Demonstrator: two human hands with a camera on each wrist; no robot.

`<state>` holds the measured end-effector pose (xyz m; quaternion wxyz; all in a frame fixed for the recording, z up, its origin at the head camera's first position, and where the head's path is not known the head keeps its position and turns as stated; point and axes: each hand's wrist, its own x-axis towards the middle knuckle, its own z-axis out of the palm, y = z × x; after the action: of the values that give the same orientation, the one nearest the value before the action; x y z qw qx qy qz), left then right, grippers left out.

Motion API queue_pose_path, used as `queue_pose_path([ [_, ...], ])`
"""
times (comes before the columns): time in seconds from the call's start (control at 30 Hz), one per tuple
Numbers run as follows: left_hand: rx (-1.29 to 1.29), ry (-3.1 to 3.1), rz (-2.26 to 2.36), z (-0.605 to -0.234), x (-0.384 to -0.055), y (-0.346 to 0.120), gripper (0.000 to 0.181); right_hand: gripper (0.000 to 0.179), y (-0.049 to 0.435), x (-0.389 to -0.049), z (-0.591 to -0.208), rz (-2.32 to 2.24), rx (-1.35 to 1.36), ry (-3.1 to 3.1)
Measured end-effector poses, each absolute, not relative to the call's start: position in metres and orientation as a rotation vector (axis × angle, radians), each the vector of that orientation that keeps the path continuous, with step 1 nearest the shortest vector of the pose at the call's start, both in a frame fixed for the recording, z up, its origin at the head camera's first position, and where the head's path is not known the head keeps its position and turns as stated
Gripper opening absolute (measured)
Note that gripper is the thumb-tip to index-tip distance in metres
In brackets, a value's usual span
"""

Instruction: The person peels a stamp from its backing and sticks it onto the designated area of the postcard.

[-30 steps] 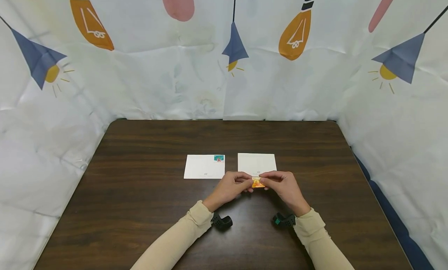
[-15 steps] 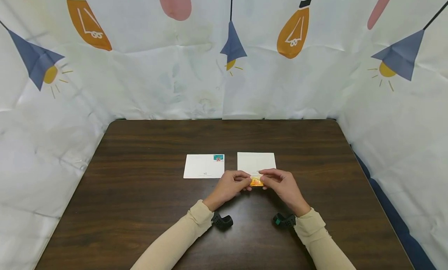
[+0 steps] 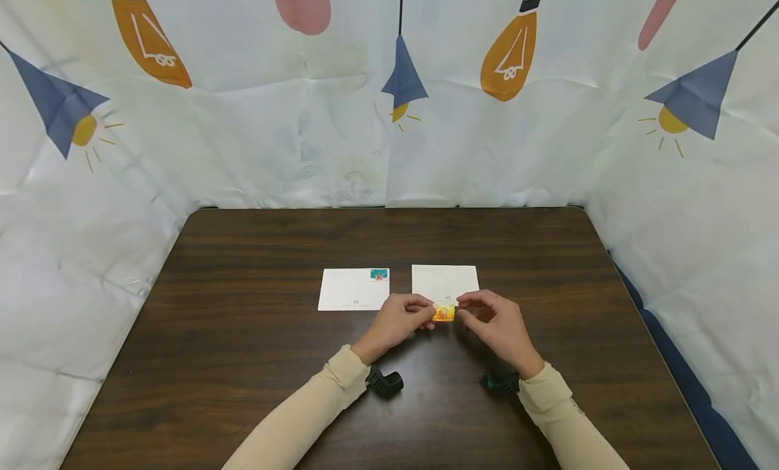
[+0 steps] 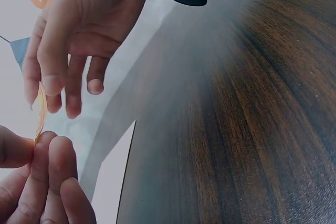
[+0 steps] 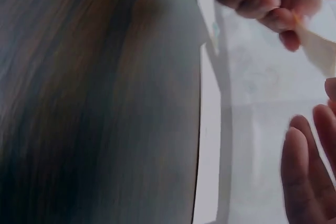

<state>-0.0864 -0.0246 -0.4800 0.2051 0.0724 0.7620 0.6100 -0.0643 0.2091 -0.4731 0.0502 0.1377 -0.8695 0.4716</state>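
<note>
A small orange-and-yellow stamp is pinched at its left edge between the thumb and fingers of my left hand. My right hand is beside the stamp's right edge, its fingers loosely bent and parted from the thumb. In the left wrist view the stamp appears nearly edge-on, slightly bowed, rising from the left fingertips toward the right hand. Its pale back faces the right wrist camera. Just behind the hands lies a blank white card, its front edge partly covered by them.
A second white card lies to the left, bearing a teal stamp at its top right corner. Both cards rest on a dark wood table. A white printed curtain hangs around the table's back and sides.
My right hand has drawn slightly to the right, leaving the stamp's right edge. My left hand still pinches the stamp, which has shifted slightly left and up in the head view.
</note>
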Motion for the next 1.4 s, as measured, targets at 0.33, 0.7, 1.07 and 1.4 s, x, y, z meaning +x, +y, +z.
queue_pose_path([
  [0.33,0.193,2.109,1.684,-0.4766,-0.0875,-0.0256,0.025,0.04,0.2056,-0.0656,-0.4768,0.966,0.826,-2.397],
  [0.7,0.221,2.049,1.646,-0.476,-0.087,-0.0265,0.022,0.035,0.206,-0.0717,-0.4752,0.918,1.092,-2.269],
  [1.07,0.192,2.004,1.657,-0.474,-0.0887,-0.0262,0.024,0.034,0.2056,-0.0704,-0.4682,0.854,1.168,-2.279],
  [1.4,0.198,1.969,1.645,-0.4745,-0.0905,-0.0283,0.022,0.036,0.2025,-0.0711,-0.4683,0.849,1.254,-2.252],
])
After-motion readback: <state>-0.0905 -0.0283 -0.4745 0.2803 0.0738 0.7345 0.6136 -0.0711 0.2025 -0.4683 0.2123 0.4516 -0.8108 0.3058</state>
